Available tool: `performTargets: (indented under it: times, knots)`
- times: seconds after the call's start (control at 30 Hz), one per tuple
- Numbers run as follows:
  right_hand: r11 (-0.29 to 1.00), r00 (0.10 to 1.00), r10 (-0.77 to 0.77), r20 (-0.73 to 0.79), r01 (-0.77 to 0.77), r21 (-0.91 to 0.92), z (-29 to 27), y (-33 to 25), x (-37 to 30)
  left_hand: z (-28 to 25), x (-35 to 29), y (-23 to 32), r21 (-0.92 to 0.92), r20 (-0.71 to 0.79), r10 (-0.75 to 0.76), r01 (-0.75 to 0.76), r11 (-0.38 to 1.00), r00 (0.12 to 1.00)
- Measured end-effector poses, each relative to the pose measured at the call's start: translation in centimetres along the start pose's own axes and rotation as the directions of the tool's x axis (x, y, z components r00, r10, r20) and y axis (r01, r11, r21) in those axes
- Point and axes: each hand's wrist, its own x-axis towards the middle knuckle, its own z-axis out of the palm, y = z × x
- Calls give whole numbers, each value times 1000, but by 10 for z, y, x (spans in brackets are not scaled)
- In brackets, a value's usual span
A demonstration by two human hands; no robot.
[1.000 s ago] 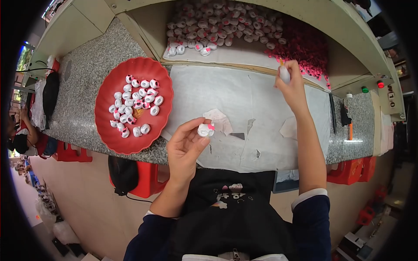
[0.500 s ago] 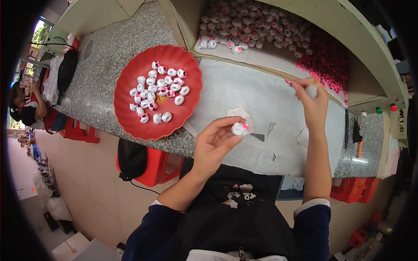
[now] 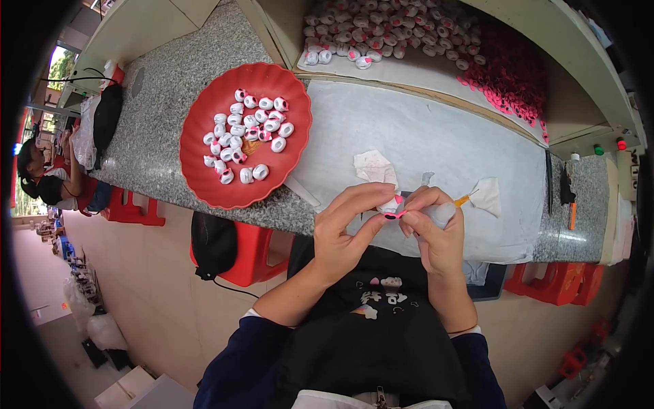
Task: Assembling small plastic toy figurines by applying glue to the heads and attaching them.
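My left hand (image 3: 340,228) pinches a small white cartoon-head piece (image 3: 389,204) with a pink bow between thumb and fingers, above the white work sheet. Against its lower side, the thumb and finger of my right hand (image 3: 441,245) press a small pink part (image 3: 396,216). That same hand keeps a translucent squeeze bottle (image 3: 443,215) with an orange tip (image 3: 463,200) tucked in its fingers, the tip pointing away to the right. My fingertips partly hide the white piece.
A red scalloped plate (image 3: 194,146) with several white pieces stands left on the granite counter (image 3: 163,82). Behind the sheet (image 3: 422,129), a shelf holds piled white pieces (image 3: 388,34) and pink parts (image 3: 507,82). Paper scraps (image 3: 486,197) lie on the sheet. Another person (image 3: 58,170) sits far left.
My right hand has come from the pink pile at the back right to my left hand, bringing a pink part and the bottle. The white piece has turned and moved slightly right.
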Motion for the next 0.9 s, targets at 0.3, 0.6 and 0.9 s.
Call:
performTargets:
  times: [0.3, 0.6, 0.9]
  knots:
    - [988, 994, -108, -23, 105, -115, 0, 5, -3, -1, -2, 2, -275, 48, -65, 76, 958, 997]
    - [971, 992, -56, 115, 81, -225, 2, 0, -6, -5, -5, 0, -539, 165, -189, 249, 805, 968]
    - [997, 996, 67, 55, -65, -41, -3, 0, -8, -5, -4, 3, -527, 203, -258, 327, 784, 945]
